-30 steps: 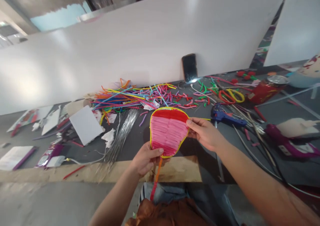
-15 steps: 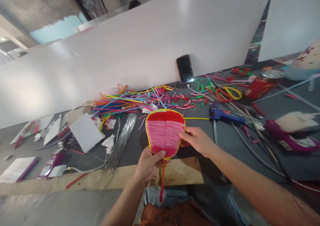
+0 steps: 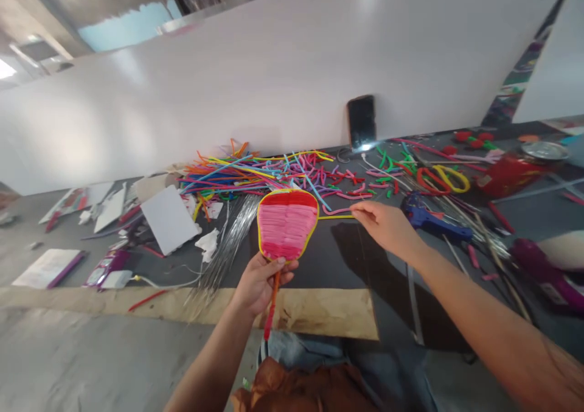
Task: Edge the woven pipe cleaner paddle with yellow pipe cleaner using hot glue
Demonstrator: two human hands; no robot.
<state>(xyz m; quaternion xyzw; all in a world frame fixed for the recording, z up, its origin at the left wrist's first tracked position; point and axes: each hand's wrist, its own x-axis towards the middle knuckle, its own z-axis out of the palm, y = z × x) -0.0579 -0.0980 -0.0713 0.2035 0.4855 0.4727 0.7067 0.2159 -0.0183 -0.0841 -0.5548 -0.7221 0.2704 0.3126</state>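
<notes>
My left hand [image 3: 264, 281] is closed around the base of a hand fan [image 3: 288, 224], where its handle [image 3: 272, 308] begins. The fan is covered in pink and red rows with a yellow fuzzy rim; its handle is orange and red and hangs below my hand. To the right, my right hand [image 3: 385, 226] is closed in a pinch over the table. A yellow pipe cleaner [image 3: 335, 217] and a short pink pipe cleaner [image 3: 337, 210] both run to its fingertips. Which of the two it grips I cannot tell.
Behind the fan lies a heap of coloured pipe cleaners [image 3: 255, 174]. A phone [image 3: 362, 123] leans on the white board [image 3: 205, 89]. At right are a blue glue gun [image 3: 433, 223], scissors [image 3: 451, 178] and a red can [image 3: 511, 171]. Wires [image 3: 232, 241] and a white card [image 3: 168, 220] lie left.
My right hand has let go of the fan's edge and moved right to the pipe cleaners. The left hand has drawn the fan leftward. The view has shifted left.
</notes>
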